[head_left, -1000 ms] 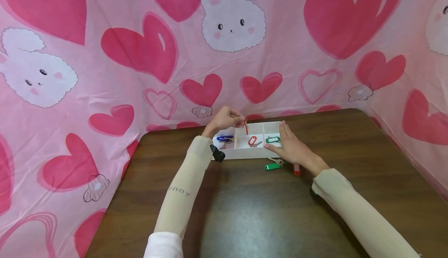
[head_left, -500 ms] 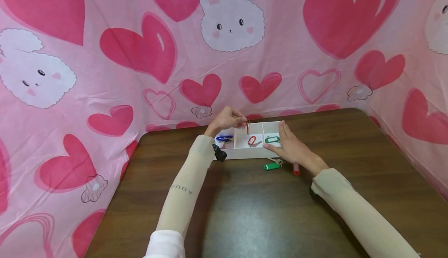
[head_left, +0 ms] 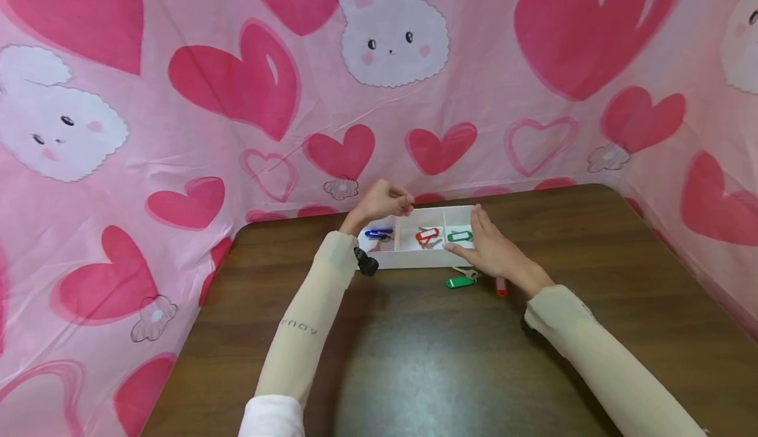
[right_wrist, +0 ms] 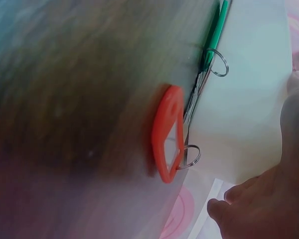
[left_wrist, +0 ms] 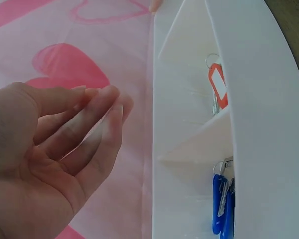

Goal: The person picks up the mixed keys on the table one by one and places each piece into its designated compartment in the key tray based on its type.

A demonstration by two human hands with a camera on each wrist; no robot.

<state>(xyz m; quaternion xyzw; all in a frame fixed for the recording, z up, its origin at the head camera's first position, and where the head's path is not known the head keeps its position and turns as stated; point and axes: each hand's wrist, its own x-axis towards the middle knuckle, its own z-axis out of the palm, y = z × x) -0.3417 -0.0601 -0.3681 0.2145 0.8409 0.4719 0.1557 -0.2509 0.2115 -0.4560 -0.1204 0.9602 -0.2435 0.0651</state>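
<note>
A white box [head_left: 414,260] with three compartments stands near the far side of the table. Its middle compartment holds red key tags [head_left: 428,234] with keys; blue key tags [left_wrist: 219,204] lie in the left one and a green key tag [head_left: 459,236] in the right. My left hand [head_left: 383,201] hovers above the back rim, fingers loosely bent, nothing in its grasp. With straight fingers along the box's right end and thumb at the front, my right hand [head_left: 497,249] rests on the box.
On the brown table [head_left: 408,358], just before the box's front wall, lie another green key tag [head_left: 460,282] with a key and another red key tag [right_wrist: 168,142]. A pink heart-patterned cloth [head_left: 266,101] hangs behind the table.
The red key tag that dangled from my left fingers has dropped into the middle compartment, onto the other red one. The left hand stays nearly in place; the right has not moved.
</note>
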